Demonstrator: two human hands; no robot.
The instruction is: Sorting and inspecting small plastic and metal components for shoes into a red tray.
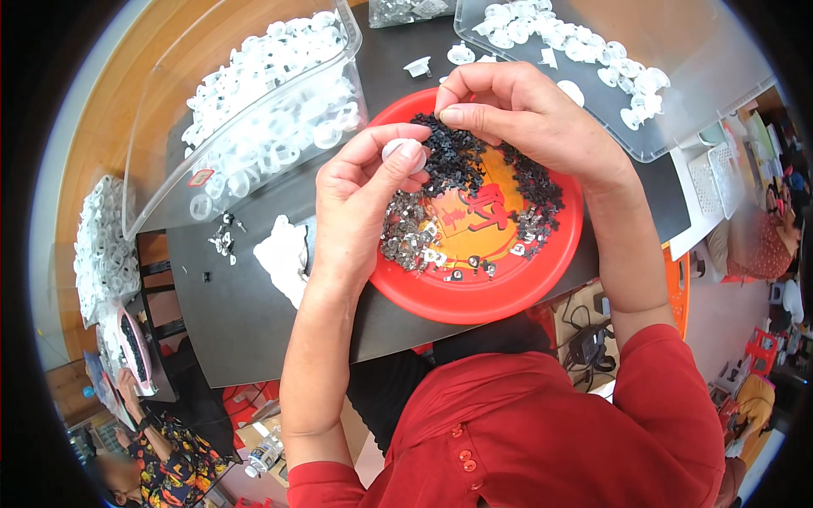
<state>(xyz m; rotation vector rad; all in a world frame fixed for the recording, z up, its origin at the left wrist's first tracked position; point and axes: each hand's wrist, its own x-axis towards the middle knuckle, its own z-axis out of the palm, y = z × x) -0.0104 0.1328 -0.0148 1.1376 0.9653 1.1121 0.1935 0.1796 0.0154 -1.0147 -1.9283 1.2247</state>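
"Red shirt (542, 415) is nearest to us. What is beyond it?"

"Both hands are above the tray (474, 315), which stands on the bench (246, 322). In the left hand (357, 184), the grip is closed on a white piece (391, 150), just left of the black parts (453, 157)."

"And the right hand (533, 114)?"

"Its thumb and finger bend close together over these parts. Whether this grip has something in it, I cannot tell; it is too small."

"Which step is it, in your opinion?"

"I judge it is the picking of one small part, while the white piece is held ready. The next move probably calls for a fine pinch, then for bringing both hands together."

"Which way does the white piece point?"

"Its round face seems turned up, toward the camera. Fingers hide the remaining side, so its long axis I cannot tell."
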